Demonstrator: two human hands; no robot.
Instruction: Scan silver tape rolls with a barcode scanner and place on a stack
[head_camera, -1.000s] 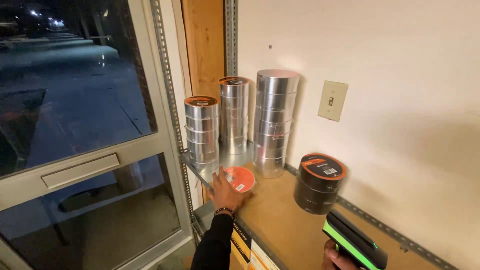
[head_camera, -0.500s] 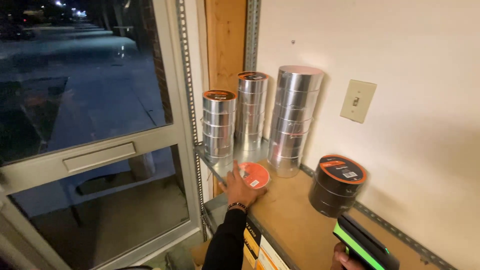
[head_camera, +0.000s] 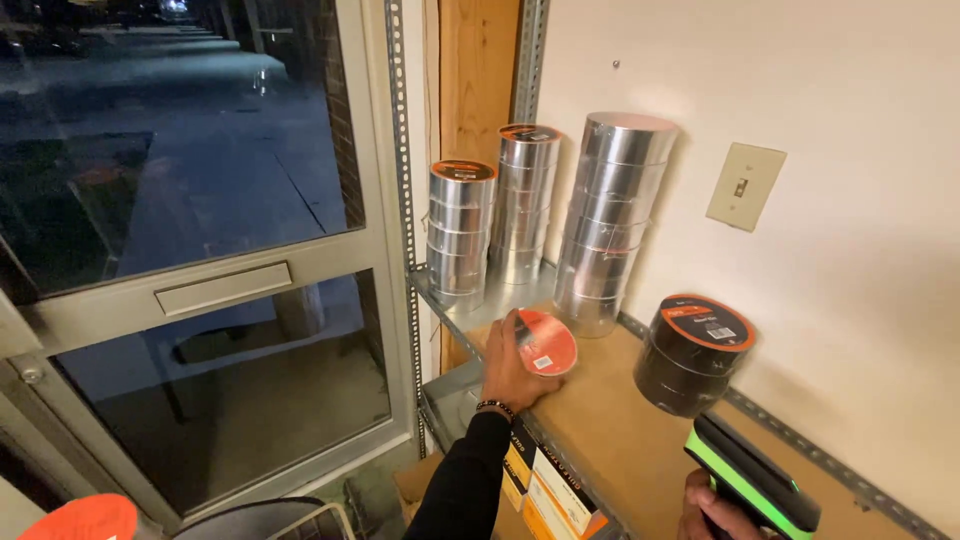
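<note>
Left hand (head_camera: 512, 368) gripping tilted tape roll (head_camera: 545, 342), label up for reading | right hand (head_camera: 715, 507) clasping scanner (head_camera: 752, 478) | shelf (head_camera: 620, 440), silver stacks (head_camera: 560, 215) behind

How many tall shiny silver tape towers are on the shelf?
3: the left stack by the shelf post, the middle stack further back, and the right stack nearest the wall. More may be hidden behind them.

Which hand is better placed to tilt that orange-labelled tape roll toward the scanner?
Left, probably. The left hand already grips the tape roll on the shelf, while the right hand is occupied holding the green-edged scanner.
</note>
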